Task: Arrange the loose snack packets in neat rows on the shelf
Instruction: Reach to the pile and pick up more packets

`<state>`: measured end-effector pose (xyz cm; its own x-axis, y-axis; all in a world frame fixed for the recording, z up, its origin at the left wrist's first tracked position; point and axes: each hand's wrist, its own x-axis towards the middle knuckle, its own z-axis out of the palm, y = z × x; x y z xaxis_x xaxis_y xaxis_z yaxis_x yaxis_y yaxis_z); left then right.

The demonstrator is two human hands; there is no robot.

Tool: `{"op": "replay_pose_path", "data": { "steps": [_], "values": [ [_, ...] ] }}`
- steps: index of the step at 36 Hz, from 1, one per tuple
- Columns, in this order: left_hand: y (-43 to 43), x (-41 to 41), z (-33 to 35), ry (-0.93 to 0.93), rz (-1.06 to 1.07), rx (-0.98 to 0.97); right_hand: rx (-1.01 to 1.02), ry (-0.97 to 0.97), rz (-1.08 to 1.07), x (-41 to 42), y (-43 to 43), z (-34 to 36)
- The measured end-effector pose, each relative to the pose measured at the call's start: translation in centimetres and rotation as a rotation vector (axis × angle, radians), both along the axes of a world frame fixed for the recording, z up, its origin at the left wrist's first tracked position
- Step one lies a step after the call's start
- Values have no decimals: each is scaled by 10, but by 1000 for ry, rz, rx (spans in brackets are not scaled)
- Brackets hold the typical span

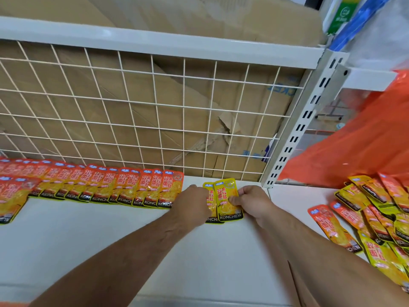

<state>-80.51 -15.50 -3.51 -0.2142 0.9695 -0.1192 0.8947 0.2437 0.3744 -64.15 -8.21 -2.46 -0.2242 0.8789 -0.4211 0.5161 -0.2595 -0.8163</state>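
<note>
glossy yellow snack packets (228, 200), flat rectangular, pinched by right hand (252, 201)

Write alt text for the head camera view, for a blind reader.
Two hands hold two overlapping yellow packets flat on a white shelf: the right hand pinches the front one, the left hand partly covers the other. A neat row of orange packets lies to their left along the wire mesh; a loose pile waits at right.
</note>
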Motion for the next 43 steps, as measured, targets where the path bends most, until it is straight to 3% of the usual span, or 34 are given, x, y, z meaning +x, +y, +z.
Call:
{"op": "replay_pose_path", "data": {
  "steps": [4,10,18,25,35,39,43],
  "values": [
    [-2,2,-1,-6,24,21,32,-96,8,-2,0,-4],
    [-3,5,0,-8,50,35,149,-414,73,-9,-3,2],
    [-4,6,-1,-10,64,43,244,-640,170,-13,0,8],
    [-7,8,-1,-24,82,49,309,-736,219,-12,-4,11],
    [-7,9,5,65,30,89,341,-695,195,-6,-12,7],
    [-5,16,8,139,-64,183,395,-628,138,6,-21,7],
    [0,32,4,128,-210,234,559,-749,238,32,-40,5]
  ]
}}
